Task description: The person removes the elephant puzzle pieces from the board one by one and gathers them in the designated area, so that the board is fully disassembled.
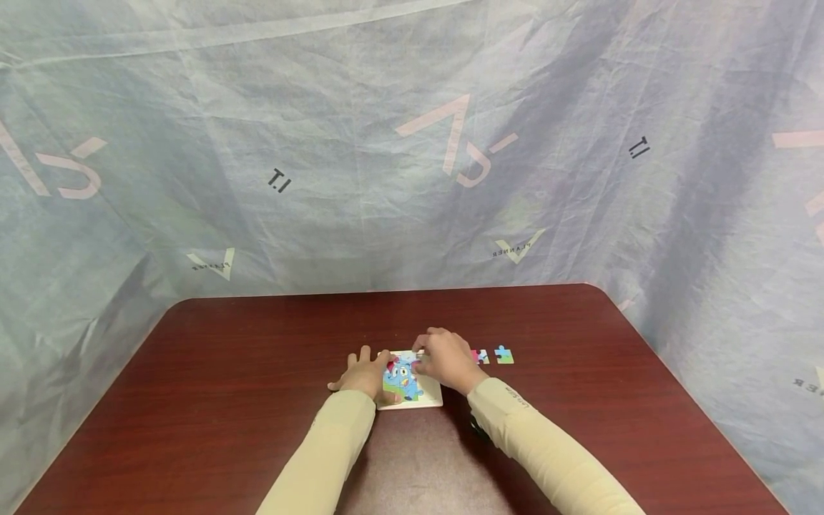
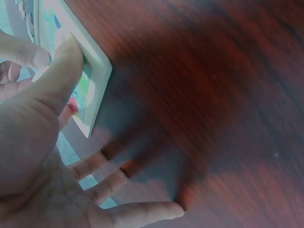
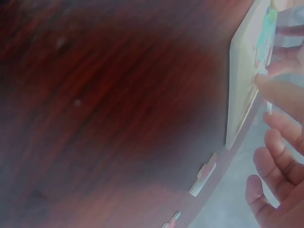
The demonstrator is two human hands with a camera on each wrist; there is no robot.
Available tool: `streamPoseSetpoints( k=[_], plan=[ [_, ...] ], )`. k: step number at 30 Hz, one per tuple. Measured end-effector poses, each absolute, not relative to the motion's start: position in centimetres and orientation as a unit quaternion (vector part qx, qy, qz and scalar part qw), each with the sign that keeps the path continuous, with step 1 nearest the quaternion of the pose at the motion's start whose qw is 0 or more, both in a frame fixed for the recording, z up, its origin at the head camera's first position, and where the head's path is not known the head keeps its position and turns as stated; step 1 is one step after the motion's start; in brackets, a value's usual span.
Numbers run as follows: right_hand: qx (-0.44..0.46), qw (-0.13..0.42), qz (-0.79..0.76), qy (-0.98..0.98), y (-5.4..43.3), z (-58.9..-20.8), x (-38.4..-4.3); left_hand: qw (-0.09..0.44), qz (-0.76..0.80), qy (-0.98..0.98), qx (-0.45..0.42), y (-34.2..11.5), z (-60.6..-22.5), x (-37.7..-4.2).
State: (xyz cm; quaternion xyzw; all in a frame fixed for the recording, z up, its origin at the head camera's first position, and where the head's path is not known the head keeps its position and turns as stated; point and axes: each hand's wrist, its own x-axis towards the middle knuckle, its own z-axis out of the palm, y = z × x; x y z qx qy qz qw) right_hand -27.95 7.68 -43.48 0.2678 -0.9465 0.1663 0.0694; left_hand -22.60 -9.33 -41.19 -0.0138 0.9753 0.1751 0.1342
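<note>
A small jigsaw board [image 1: 433, 398] with a pale border lies on the table, its picture showing a blue cartoon creature [image 1: 410, 390]. My left hand [image 1: 364, 376] is at the board's left side. Its thumb presses on the picture, and the other fingers spread toward the tabletop in the left wrist view. Over the board's right half is my right hand [image 1: 449, 359], fingers bent. Thumb and index finger pinch a jigsaw piece [image 3: 269, 108], mostly hidden, close over the board's surface.
Two loose jigsaw pieces, one pink and white [image 1: 482, 356] and one blue and green [image 1: 504, 355], lie right of the board. The dark red wooden table [image 1: 257, 357] reaches back to a grey printed cloth [image 1: 360, 143] hanging behind it.
</note>
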Motion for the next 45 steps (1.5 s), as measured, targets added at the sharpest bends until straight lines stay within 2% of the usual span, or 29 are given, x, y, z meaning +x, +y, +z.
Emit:
streamPoseSetpoints(
  k=[17,28,36,45],
  plan=[
    [0.271,0.070,0.105,-0.954,7.1,-42.7,-27.9,0.131,0.176,0.976,-0.014,-9.4,-41.3,-22.7],
    [0.237,0.081,0.122,-0.960,7.1,-42.6,-28.0,0.138,0.178,0.974,-0.011,-9.4,-41.2,-22.5],
    [0.233,0.032,0.174,-0.956,8.2,-41.6,-27.8,0.144,0.183,0.973,-0.014,-9.5,-41.5,-22.8],
    [0.264,0.009,0.198,-0.944,10.3,-41.0,-27.6,0.131,0.172,0.976,-0.009,-9.7,-42.4,-23.3]
  ],
)
